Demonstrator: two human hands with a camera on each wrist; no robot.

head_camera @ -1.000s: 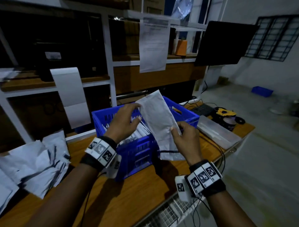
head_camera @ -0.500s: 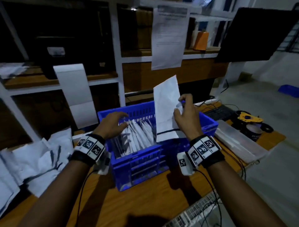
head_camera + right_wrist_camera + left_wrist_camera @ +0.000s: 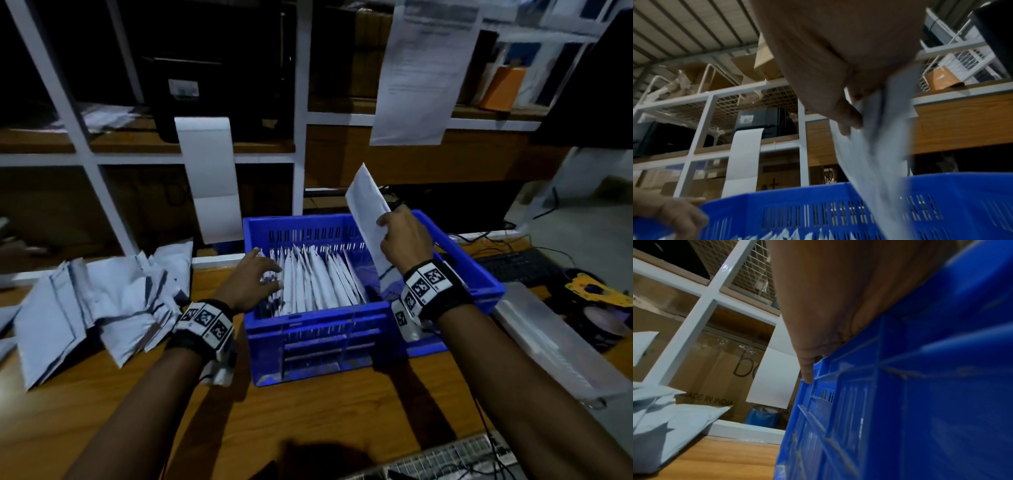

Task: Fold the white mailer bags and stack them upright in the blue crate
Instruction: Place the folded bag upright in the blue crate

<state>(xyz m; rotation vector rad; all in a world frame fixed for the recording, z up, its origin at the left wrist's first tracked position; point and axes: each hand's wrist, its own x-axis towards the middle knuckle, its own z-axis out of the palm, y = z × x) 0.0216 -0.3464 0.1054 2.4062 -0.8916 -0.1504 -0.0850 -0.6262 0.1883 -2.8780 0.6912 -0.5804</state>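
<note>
Pinching a folded bag (image 3: pixel 366 219) upright over the right side of the crate (image 3: pixel 329 329), the right hand (image 3: pixel 406 240) holds tight; the left hand (image 3: pixel 253 284) rests spread fingers on bags (image 3: pixel 315 277) standing inside; loose pile (image 3: pixel 102 301) left of the crate

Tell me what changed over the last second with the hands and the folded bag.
The left hand let go of the folded mailer bag and dropped into the blue crate, where its fingers now press the row of stacked bags leftward. The right hand alone carried the bag over the crate's right side and lowered it. The crate and the unfolded pile stayed put.
</note>
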